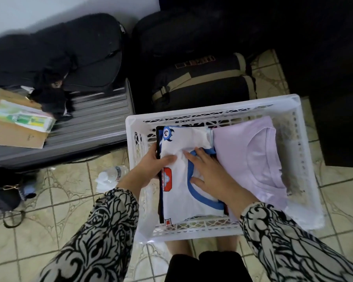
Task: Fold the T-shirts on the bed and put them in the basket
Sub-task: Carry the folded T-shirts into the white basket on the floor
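Both hands press soft folded white T-shirt into latticed plastic basket.

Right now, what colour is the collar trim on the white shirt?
Blue collar trim, head view.

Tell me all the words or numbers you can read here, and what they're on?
None can be read.
White T-shirt: cartoon prints, no clear letters.
Black bag: a label, too blurred.
Cardboard box: small marks, too small.
Green and white packet: print too blurred.
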